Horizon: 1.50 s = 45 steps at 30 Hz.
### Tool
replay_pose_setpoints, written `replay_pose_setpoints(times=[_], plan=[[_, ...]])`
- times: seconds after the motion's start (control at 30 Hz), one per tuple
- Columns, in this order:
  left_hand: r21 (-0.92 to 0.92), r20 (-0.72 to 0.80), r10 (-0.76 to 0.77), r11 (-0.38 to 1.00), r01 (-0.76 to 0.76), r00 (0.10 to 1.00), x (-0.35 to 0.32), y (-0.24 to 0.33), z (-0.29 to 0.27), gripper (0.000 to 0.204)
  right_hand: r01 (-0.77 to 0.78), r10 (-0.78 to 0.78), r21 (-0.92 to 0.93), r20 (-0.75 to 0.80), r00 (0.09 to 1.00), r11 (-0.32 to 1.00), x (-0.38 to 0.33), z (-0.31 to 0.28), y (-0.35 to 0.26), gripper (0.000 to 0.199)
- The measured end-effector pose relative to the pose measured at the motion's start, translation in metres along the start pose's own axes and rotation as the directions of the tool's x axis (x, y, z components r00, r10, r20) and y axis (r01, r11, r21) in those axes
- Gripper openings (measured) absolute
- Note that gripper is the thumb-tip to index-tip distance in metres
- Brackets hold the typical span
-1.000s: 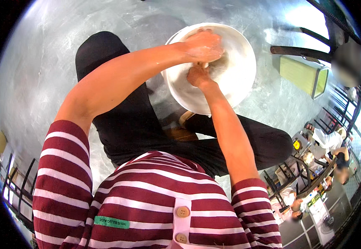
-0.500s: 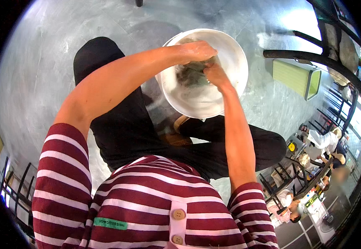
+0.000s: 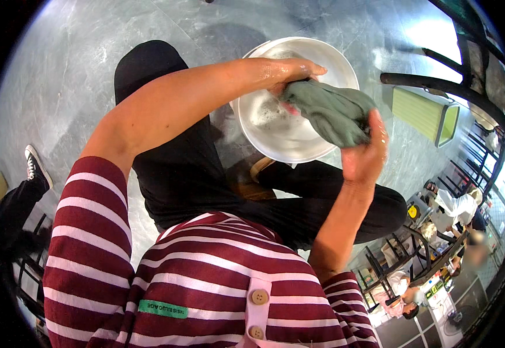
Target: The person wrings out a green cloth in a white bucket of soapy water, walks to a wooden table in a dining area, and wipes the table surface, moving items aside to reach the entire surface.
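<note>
One grey-green cloth (image 3: 331,110), bunched in a thick wad, was held up over the right side of one round white bucket (image 3: 284,148), its right end reaching past the rim. Two hands were on it. Left hand (image 3: 287,71) was partly closed round the upper-left end, thumb stretched along the top, reddish fingertips showing beneath. Right hand (image 3: 365,153) was curled half-open round the lower-right end, fingers up along its edge; thumb position could not be made out. Skin of both glistened wet. Inside the bucket, one patch of bubbles (image 3: 264,116) showed left of the cloth.

Bucket stood on the grey floor (image 3: 217,29), just beyond two bent knees in black trousers (image 3: 174,165). One pale green bin (image 3: 418,110) lay right of it. Striped shirt (image 3: 223,272): two buttons visible, one green tag. Far left, one dark canvas shoe (image 3: 36,166) of another person.
</note>
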<state>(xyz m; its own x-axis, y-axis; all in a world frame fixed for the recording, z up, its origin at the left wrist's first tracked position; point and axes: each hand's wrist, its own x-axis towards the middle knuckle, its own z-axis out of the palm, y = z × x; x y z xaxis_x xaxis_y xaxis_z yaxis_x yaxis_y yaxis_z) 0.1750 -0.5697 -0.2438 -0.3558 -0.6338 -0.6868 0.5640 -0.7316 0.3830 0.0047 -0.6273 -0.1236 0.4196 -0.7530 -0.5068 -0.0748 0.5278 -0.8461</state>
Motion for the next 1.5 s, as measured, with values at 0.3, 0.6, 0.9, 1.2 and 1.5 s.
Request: replay_pose_setpoints(times=[0.3,0.6,0.9,1.2,1.5], plan=[[-0.020,-0.301,0.184,0.980,-0.199,0.936,0.003,-0.013,-0.005,0.042,0.538,-0.623,-0.798,0.279,0.731,0.273,0.016,0.081,0.107,0.042],[0.107,-0.500,0.184,0.983,-0.150,0.847,-0.006,-0.010,0.010,0.051,0.343,-0.433,-0.785,0.106,0.895,0.516,0.095,0.051,0.101,0.031],[0.894,-0.201,0.776,0.395,-0.213,0.597,-0.006,-0.010,-0.006,0.049,0.206,0.097,-0.979,0.205,0.974,0.000,0.135,-0.040,0.153,0.041],[0.994,0.081,0.655,0.004,-0.111,0.751,0.016,-0.004,-0.021,0.030,0.528,0.515,-0.774,0.313,0.798,-0.348,0.154,-0.047,0.231,0.028],[0.976,0.085,0.617,0.105,-0.189,0.782,0.030,-0.013,-0.050,0.023,0.193,0.540,-0.936,0.330,0.775,0.295,0.101,-0.007,0.152,0.034]])
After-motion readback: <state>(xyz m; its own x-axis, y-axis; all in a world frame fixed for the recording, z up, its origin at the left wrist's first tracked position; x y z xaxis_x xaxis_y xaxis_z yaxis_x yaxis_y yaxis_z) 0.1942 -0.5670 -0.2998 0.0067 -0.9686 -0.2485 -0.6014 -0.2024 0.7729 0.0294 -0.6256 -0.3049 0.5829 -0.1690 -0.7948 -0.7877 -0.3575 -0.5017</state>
